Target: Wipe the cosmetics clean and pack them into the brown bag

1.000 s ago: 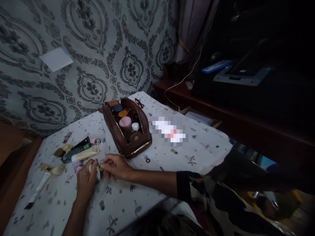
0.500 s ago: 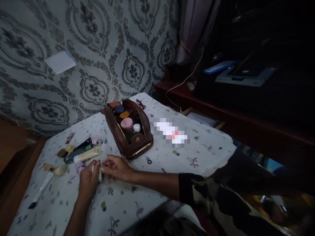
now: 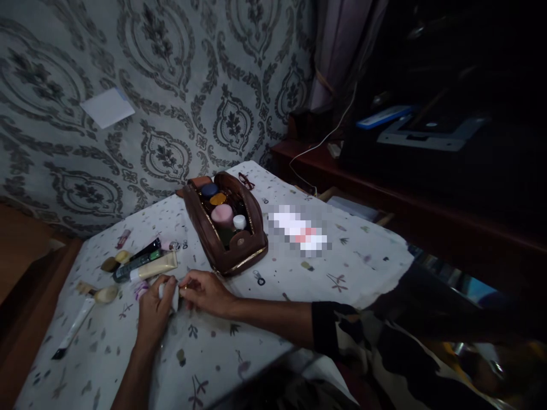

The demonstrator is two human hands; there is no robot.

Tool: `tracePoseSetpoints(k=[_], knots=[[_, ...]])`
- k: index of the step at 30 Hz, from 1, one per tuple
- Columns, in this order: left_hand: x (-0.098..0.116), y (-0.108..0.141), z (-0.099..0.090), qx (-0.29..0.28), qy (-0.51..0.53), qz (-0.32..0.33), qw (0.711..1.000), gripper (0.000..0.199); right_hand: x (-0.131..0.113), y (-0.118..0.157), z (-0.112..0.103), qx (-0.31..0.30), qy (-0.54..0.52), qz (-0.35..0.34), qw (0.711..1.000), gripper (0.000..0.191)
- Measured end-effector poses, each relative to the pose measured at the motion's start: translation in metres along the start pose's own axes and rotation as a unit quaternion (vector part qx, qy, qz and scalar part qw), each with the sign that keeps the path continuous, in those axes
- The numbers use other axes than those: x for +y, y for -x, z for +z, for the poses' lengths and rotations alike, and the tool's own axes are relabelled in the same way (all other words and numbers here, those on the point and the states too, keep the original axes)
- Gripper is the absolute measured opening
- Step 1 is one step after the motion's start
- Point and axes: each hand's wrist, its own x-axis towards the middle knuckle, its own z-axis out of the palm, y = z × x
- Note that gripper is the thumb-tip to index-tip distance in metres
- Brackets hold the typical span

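My left hand (image 3: 156,304) is closed around a small white item (image 3: 174,297), perhaps a cloth or wipe. Close on its right, my right hand (image 3: 207,293) pinches something small with a golden glint, too small to make out. Beyond the hands stands an open brown bag (image 3: 205,233) with jars inside: a pink one (image 3: 222,216), a white-lidded one (image 3: 240,222), an orange lid and a blue lid. A cream tube (image 3: 156,266), a dark green tube (image 3: 134,266) and a black tube lie just past my left hand.
Brushes (image 3: 105,294) and a white tube with a black cap (image 3: 74,327) lie on the left of the patterned tablecloth (image 3: 273,290). Red glasses (image 3: 247,181) rest behind the bag. A blurred-out bright item (image 3: 299,229) is at its right. Patterned wallpaper rises behind.
My hands have drawn slightly apart at the fingertips, and more of the white item shows in my left hand. The view has shifted slightly.
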Motion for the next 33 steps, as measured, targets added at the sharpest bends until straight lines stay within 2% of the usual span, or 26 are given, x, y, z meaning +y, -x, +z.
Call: tracePoseSetpoints(k=[3, 7, 12, 15, 20, 23, 26, 33], knots=[[0.000, -0.001, -0.001, 0.000, 0.010, -0.013, 1.000, 0.040, 0.001, 0.000, 0.000, 0.002, -0.004, -0.014, 1.000, 0.007], [-0.003, -0.001, 0.001, 0.032, 0.019, -0.013, 0.999, 0.037, 0.001, -0.001, 0.000, -0.010, -0.001, -0.009, 1.000, 0.006], [-0.005, 0.001, 0.002, 0.081, 0.011, 0.006, 0.997, 0.033, 0.006, -0.004, -0.003, -0.012, -0.026, 0.011, 1.000, 0.020], [-0.005, 0.004, 0.003, 0.095, -0.035, 0.057, 0.993, 0.030, 0.011, -0.007, -0.004, -0.022, -0.043, 0.023, 0.999, 0.026], [0.001, 0.009, 0.008, 0.060, -0.172, 0.199, 0.963, 0.029, 0.016, -0.010, -0.004, -0.028, -0.097, 0.004, 0.995, 0.032], [0.006, 0.009, 0.010, 0.047, -0.204, 0.236, 0.949, 0.029, 0.018, -0.011, -0.004, -0.017, -0.101, 0.000, 0.995, 0.033], [0.007, 0.009, 0.011, 0.045, -0.205, 0.211, 0.955, 0.032, 0.018, -0.010, -0.003, -0.013, -0.103, -0.010, 0.995, 0.033], [0.002, 0.008, 0.008, 0.023, -0.151, 0.063, 0.986, 0.034, 0.012, -0.005, -0.002, -0.001, -0.085, -0.037, 0.996, 0.030]])
